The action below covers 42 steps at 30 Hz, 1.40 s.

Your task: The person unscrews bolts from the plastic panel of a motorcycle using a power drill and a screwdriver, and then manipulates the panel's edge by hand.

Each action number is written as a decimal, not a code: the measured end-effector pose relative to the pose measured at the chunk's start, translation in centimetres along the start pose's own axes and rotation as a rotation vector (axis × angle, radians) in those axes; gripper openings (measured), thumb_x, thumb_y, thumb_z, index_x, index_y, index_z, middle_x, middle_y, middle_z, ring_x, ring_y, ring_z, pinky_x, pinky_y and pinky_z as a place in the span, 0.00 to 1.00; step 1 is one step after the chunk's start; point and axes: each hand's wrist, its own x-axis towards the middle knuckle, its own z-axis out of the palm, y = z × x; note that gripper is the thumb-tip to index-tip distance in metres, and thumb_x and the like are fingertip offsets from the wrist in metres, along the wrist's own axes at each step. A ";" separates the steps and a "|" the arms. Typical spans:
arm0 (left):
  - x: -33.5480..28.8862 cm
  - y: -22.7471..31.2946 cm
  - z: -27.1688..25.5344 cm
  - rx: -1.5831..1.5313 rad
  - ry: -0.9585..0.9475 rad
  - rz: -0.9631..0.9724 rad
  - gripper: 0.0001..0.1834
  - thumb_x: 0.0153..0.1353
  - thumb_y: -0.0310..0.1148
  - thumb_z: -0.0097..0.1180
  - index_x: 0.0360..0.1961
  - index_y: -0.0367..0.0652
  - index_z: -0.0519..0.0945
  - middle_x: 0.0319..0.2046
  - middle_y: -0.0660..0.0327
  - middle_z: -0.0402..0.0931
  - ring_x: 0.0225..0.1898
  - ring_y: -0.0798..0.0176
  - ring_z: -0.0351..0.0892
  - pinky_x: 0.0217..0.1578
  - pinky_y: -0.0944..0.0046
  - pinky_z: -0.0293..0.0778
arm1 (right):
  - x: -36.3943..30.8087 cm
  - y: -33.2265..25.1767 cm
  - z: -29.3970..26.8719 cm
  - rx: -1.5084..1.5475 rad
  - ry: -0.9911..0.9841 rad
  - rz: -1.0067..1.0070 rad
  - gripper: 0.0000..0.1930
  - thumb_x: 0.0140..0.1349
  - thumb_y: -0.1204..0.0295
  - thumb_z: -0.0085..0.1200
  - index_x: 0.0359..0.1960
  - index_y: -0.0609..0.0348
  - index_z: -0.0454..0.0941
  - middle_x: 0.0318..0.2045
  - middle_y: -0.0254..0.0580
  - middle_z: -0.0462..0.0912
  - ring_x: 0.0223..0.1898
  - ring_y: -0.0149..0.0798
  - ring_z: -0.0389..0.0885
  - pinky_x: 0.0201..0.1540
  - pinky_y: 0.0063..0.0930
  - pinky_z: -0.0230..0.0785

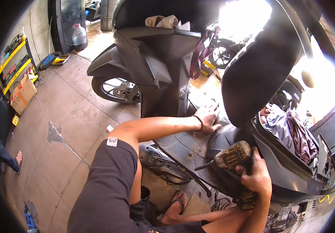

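Observation:
My right hand [257,174] is wrapped round the handle of a worn yellow-and-black cordless drill [232,154]. Its long dark bit points left, over the textured footboard [177,145] of a black scooter [163,58]. Stretched across from the left, my left arm ends in my left hand [207,117], which rests on the far side of the footboard with thumb and fingers apart. A dark bracelet circles that wrist. Screw heads show on the footboard. Whether the bit touches anything there, I cannot tell.
The raised seat [260,73] stands over a compartment of crumpled clothes [292,130]. At the far left are a yellow-edged tool rack [15,66], a cardboard box [23,95] and a water jug [79,37]. Another person's foot [19,161] shows at the left edge.

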 end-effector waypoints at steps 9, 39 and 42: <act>3.2 -6.6 1.2 0.254 -0.092 0.150 0.48 0.49 0.32 0.73 0.73 0.47 0.68 0.74 0.54 0.64 0.76 0.50 0.61 0.73 0.44 0.59 | -0.6 -1.1 0.4 -0.099 0.033 -0.089 0.26 0.53 0.79 0.67 0.49 0.68 0.64 0.32 0.69 0.83 0.43 0.74 0.81 0.46 0.56 0.70; 7.8 -13.9 6.1 0.171 -0.090 -0.073 0.22 0.48 0.33 0.74 0.46 0.44 0.85 0.41 0.48 0.87 0.47 0.45 0.88 0.48 0.49 0.82 | -6.2 4.2 -1.9 -0.363 0.362 -0.348 0.42 0.49 0.80 0.70 0.69 0.68 0.67 0.41 0.60 0.83 0.41 0.59 0.84 0.45 0.46 0.77; 7.3 -13.7 6.5 0.201 -0.068 -0.069 0.14 0.53 0.30 0.65 0.43 0.44 0.86 0.40 0.47 0.86 0.45 0.45 0.88 0.46 0.50 0.83 | -9.7 4.0 -5.1 -0.271 0.381 -0.190 0.43 0.50 0.84 0.70 0.72 0.66 0.67 0.51 0.57 0.81 0.51 0.50 0.84 0.53 0.38 0.78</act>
